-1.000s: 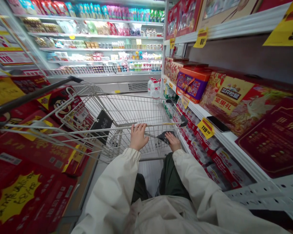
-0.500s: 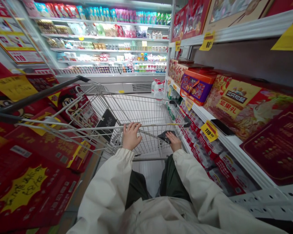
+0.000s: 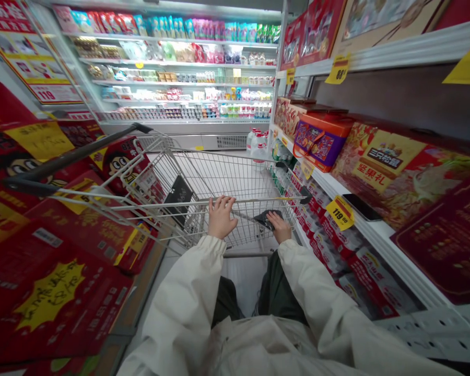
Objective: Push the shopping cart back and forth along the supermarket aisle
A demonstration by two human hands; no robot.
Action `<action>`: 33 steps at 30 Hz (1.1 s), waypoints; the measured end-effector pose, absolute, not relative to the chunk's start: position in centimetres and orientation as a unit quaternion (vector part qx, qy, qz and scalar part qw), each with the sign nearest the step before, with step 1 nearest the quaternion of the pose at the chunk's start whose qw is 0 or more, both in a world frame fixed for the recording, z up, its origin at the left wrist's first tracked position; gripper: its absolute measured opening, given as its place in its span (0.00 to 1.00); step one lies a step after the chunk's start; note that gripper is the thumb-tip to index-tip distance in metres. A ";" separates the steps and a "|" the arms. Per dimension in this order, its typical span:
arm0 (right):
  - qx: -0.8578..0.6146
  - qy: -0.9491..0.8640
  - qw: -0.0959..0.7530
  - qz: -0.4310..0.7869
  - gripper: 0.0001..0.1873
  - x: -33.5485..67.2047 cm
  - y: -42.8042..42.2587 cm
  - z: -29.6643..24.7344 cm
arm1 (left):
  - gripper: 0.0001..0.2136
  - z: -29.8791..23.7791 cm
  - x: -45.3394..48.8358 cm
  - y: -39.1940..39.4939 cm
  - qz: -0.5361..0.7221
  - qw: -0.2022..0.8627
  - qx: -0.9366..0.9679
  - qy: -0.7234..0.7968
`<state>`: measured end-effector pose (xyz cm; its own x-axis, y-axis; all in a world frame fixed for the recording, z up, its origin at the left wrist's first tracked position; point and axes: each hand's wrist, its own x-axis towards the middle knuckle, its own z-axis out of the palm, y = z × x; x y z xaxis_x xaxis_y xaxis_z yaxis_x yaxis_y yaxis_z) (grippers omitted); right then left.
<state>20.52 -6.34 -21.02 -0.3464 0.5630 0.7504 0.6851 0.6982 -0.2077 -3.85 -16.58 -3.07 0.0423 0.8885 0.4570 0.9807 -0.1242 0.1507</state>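
Note:
A wire shopping cart stands in front of me, and a flat black item leans inside its basket. My left hand has its fingers curled over the cart's metal rail. My right hand lies on a dark grey cloth-like item at the cart's near side, and the picture does not settle what that item is. Both sleeves are cream, and dark green trousers show below them.
Red gift boxes are stacked along the left of the aisle. On the right, a white shelf holds boxed goods, with a black phone and a yellow price tag. A refrigerated display stands at the far end.
The shelves and cart have shifted slightly right in the view. Both hands stay on the cart, and nothing has been taken hold of or let go.

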 end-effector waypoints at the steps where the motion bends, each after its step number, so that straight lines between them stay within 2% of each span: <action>1: -0.381 -0.819 0.423 -0.071 0.37 20.6 -6.4 -21.6 | 0.29 -3.1 -3.8 -16.6 -0.227 0.102 -0.714 -0.654; 5: -0.363 -0.829 0.421 -0.069 0.38 21.1 -6.9 -22.5 | 0.29 -3.2 -3.6 -16.7 -0.228 0.103 -0.713 -0.655; 12: -0.368 -0.813 0.443 -0.085 0.36 19.9 -7.8 -19.8 | 0.30 -3.2 -3.6 -17.7 -0.227 0.096 -0.715 -0.654; 18: -0.381 -0.827 0.409 -0.059 0.33 19.8 -8.5 -22.3 | 0.29 -2.7 -3.2 -17.7 -0.229 0.078 -0.709 -0.662; 26: -0.371 -0.812 0.442 -0.092 0.37 18.9 -8.2 -19.1 | 0.31 -2.7 -2.8 -17.7 -0.225 0.076 -0.715 -0.658; 33: -0.388 -0.825 0.407 -0.058 0.37 19.4 -8.4 -20.9 | 0.30 -2.4 -2.7 -17.6 -0.212 0.075 -0.721 -0.656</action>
